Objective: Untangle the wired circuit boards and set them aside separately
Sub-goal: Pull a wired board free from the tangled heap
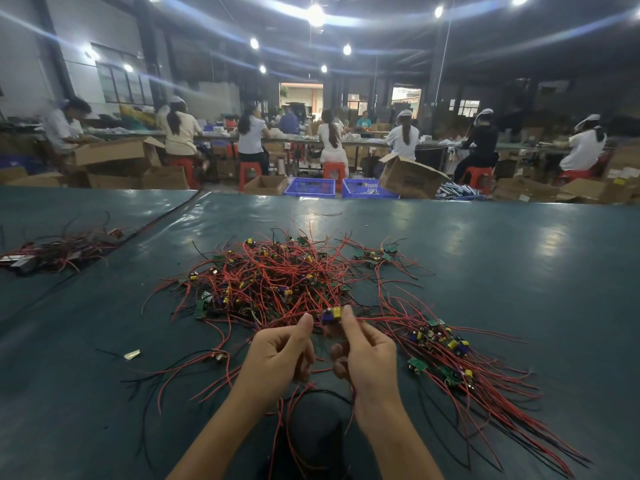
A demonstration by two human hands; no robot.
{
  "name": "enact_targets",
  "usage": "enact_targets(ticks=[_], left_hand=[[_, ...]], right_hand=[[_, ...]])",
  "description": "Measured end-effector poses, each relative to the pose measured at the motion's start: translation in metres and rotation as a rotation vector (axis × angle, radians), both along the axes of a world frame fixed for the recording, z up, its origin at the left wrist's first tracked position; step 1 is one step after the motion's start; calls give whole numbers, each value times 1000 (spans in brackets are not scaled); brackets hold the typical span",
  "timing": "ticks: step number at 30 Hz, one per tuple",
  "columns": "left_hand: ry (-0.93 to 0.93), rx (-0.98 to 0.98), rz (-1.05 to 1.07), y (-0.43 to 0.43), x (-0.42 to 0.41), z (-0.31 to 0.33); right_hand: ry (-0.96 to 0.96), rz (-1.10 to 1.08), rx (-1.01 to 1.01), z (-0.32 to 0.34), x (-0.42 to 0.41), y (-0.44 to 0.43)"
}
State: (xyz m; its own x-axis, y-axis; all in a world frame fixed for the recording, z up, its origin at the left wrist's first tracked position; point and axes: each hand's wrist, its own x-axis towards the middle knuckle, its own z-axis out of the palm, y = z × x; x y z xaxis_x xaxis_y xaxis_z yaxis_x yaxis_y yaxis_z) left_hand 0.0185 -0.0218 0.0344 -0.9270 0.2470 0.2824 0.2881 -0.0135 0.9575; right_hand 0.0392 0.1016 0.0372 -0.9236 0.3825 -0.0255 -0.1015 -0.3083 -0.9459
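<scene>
while wires (280, 410) dangle, right hand (369, 355) pinches a board (330, 315)

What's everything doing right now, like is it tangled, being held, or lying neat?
Middle pile: tangled, red wires crossing everywhere.
Held board: lifted up, pinched by the right hand.
Red wire: pinched by the left hand, stretched sideways.
Right-side bunch: set apart, wires lying roughly the same way.
Far-left pile: heaped, nobody touching it.
Cardboard box: tipped over, flaps open.
</scene>
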Motion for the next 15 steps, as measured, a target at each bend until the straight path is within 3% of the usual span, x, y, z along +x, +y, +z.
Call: enact_targets(ticks=[6, 8, 12, 15], left_hand=[[-24, -102, 47, -3, -2, -3], [79, -267, 131, -7, -2, -8], [387, -784, 425, -18, -8, -20], [390, -934, 466, -28, -16, -21]], right_hand=[[-70, -381, -336, 4, -4, 35], [-108, -442, -435, 5, -5, 45], [-190, -491, -564, 1, -5, 49], [-187, -512, -612, 0, -6, 50]])
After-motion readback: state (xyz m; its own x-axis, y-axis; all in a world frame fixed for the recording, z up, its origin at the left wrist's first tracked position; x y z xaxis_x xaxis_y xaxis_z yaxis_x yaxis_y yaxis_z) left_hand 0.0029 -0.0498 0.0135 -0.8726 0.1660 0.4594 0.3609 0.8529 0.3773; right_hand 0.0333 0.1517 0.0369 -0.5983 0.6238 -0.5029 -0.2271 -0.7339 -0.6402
